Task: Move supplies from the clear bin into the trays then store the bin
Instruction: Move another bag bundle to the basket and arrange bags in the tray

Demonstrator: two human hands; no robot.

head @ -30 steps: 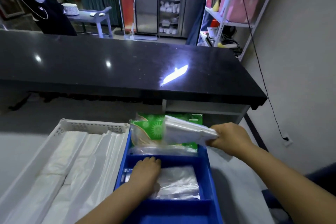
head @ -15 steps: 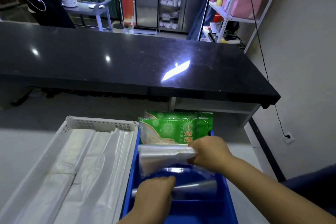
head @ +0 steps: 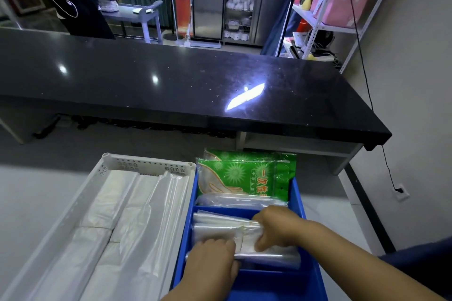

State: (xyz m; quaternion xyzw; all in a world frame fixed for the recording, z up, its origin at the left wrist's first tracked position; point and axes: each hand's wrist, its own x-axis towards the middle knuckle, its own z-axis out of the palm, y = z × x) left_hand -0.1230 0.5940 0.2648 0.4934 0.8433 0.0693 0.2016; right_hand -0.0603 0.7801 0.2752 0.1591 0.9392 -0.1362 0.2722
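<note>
Blue tray compartment full of bags

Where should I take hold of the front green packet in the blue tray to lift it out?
Pinch its top edge from above: the green packet stands upright in the blue tray's far compartment, its top above the rim, its foot hidden behind clear bags.

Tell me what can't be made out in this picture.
Head view only:
- Clear bin: nowhere in frame.
- Blue tray: near end cut off by the bottom edge.
- Left hand: fingertips hidden by its own back; grip unclear.
- Tray floor: covered by bags and right hand.
- Green packet: small print unreadable.
</note>
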